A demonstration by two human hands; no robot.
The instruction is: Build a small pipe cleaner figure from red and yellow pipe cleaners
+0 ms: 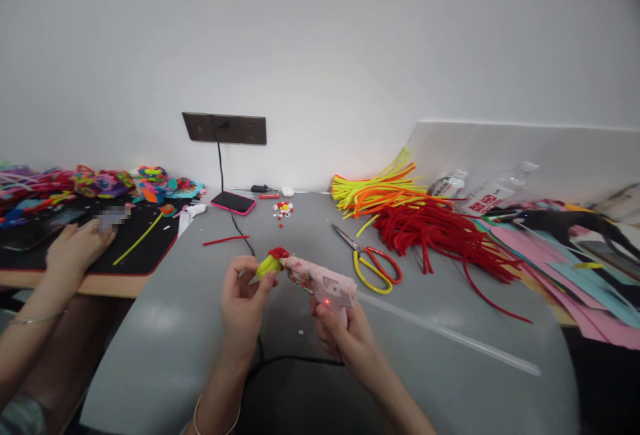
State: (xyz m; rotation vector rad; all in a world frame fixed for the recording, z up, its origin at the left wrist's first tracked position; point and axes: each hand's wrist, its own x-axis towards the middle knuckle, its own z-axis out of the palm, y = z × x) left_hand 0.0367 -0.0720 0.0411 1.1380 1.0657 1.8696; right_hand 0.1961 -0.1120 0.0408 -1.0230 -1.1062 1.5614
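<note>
Grey table point(165, 328) holds scissors point(373, 263) beside hands: left hand point(243, 302) pinches yellow piece point(269, 265), right hand point(345, 335) grips glue gun point(320, 282).

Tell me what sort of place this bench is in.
Probably a craft workshop: heaps of pipe cleaners and coloured felt sheets on a grey table, and a glue gun in the right hand.

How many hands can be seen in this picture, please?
3. The left hand pinches a small yellow piece at the glue gun tip; the right hand holds the gun. A co-worker's hand rests on the black mat, far left.
</note>
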